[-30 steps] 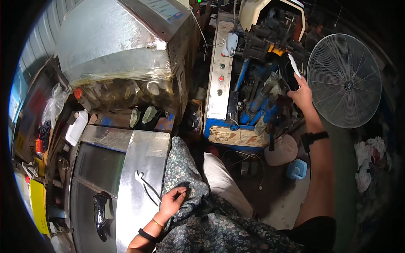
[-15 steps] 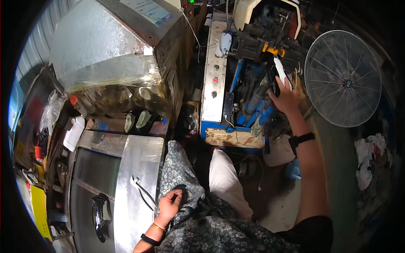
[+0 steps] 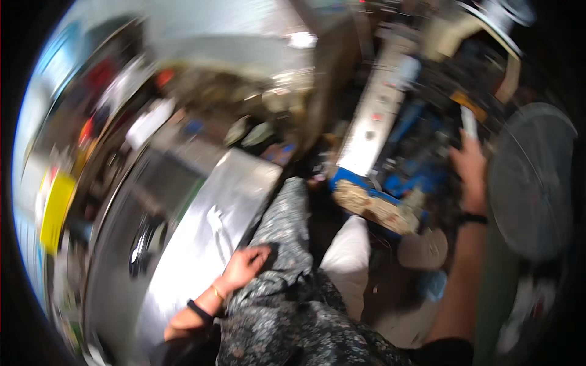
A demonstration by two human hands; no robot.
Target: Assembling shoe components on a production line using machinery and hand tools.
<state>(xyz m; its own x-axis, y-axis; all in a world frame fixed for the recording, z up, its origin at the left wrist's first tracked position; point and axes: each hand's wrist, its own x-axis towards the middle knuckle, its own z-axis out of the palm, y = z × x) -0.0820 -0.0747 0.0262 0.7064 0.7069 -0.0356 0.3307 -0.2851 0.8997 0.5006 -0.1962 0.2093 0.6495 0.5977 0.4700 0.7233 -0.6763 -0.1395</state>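
My right hand (image 3: pixel 470 165) is at the dark machine on the right. Its fingers are around the lower end of a white elongated piece (image 3: pixel 469 122), below a yellow-orange machine part (image 3: pixel 467 105); blur hides the exact grip. My left hand (image 3: pixel 243 268) rests by my patterned lap with fingers curled in, and whatever it may hold is hidden. Beside it, pliers (image 3: pixel 220 230) with pale jaws lie on a shiny metal plate (image 3: pixel 183 268). Farther left, a glossy black shoe (image 3: pixel 145 247) sits on a dark flat surface (image 3: pixel 113 287).
A large round fan (image 3: pixel 531 183) stands right of my right arm. Ahead is a pale control panel (image 3: pixel 373 116) with buttons, above a worn wooden board (image 3: pixel 366 206). Two greenish shoe-shaped pieces (image 3: pixel 259 135) sit beyond the metal plate, under a big metal housing (image 3: pixel 226 36).
The whole view has swung and blurred, so the scene sits farther right and tilted. My right hand stays at the white piece, and my left stays by my lap.
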